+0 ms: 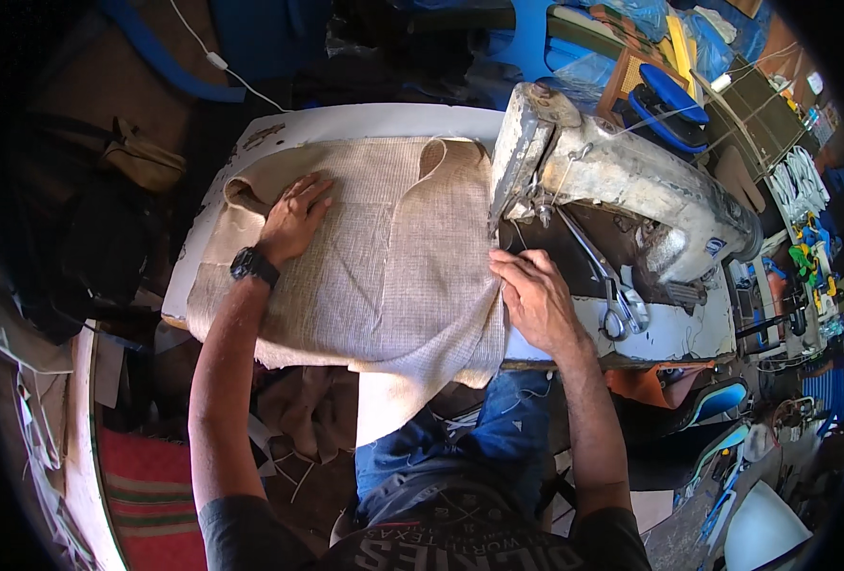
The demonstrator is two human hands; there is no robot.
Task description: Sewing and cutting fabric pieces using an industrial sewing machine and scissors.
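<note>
The beige cloth [346,247] lies spread over the desk [393,116], two of its edges curled up and its near side hanging over the front, above the jeans [512,414]. The left hand [293,221] rests flat on it, fingers extended. The right hand [539,297] is narrow — its fingers gripping the cloth's right edge, just below the head of the sewing machine [641,176]. Scissors [615,306] lie near that hand — blades pointing away.
</note>
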